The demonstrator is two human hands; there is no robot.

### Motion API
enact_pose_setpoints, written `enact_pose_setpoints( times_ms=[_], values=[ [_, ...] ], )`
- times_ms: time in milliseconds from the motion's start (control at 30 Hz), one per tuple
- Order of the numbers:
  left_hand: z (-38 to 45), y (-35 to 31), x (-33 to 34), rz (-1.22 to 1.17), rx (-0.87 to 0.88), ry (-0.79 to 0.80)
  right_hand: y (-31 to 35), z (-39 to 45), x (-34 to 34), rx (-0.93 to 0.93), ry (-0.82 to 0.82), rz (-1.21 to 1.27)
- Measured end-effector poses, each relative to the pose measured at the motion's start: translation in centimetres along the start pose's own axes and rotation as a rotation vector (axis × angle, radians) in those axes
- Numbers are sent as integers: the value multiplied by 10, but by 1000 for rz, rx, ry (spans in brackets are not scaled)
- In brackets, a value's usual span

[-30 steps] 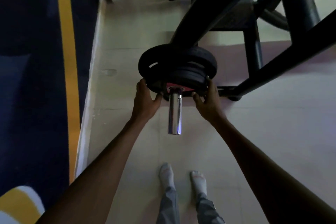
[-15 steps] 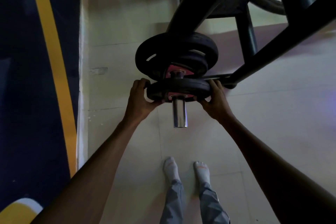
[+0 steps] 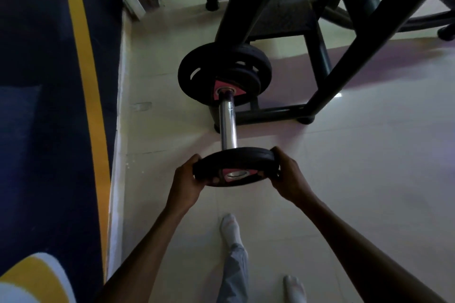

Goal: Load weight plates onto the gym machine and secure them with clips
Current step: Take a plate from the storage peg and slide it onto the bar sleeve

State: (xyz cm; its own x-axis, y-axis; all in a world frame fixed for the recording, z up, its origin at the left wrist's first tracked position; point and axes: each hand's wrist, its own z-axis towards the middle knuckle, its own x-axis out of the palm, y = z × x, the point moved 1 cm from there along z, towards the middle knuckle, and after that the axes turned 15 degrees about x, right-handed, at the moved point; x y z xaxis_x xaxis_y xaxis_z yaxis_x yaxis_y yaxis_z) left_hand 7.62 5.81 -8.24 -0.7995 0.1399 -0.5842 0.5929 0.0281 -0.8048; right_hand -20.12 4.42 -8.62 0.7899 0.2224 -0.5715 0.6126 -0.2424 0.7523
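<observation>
At the near tip of the chrome sleeve (image 3: 228, 125), both hands (image 3: 189, 183) (image 3: 290, 176) grip a small plate (image 3: 234, 167) at nine and three o'clock. For clean sliding, its hole should stay centred toward the loaded plates (image 3: 221, 74) at twelve.

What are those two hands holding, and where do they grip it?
A small black weight plate, gripped by its rim: the left hand on its left edge, the right hand on its right edge.

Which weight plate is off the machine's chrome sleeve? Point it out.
The small plate gripped at its rim by the left hand and right hand, at the sleeve's tip. The other plates sit at its base.
</observation>
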Motion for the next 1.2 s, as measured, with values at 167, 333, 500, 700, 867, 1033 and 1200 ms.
enact_pose_setpoints(
  times_ms=[167,333,500,700,867,1033,1200],
  values=[
    [-56,-65,19,-36,58,-64,-13,-69,-55,-12,6,92],
    [-113,-169,44,-98,175,-182,-16,-148,-137,-84,-62,260],
    [-161,-272,63,-104,288,-240,-12,-223,-212,-167,-228,371],
    [-206,-393,73,-154,494,-257,-2,-305,-297,-279,-413,431],
    [-223,-458,82,-181,597,-285,12,-357,-357,-373,-520,482],
    [-252,-515,101,-216,723,-321,11,-402,-406,-461,-598,485],
    [-257,-567,119,-221,767,-318,9,-425,-462,-512,-681,447]
  ],
)
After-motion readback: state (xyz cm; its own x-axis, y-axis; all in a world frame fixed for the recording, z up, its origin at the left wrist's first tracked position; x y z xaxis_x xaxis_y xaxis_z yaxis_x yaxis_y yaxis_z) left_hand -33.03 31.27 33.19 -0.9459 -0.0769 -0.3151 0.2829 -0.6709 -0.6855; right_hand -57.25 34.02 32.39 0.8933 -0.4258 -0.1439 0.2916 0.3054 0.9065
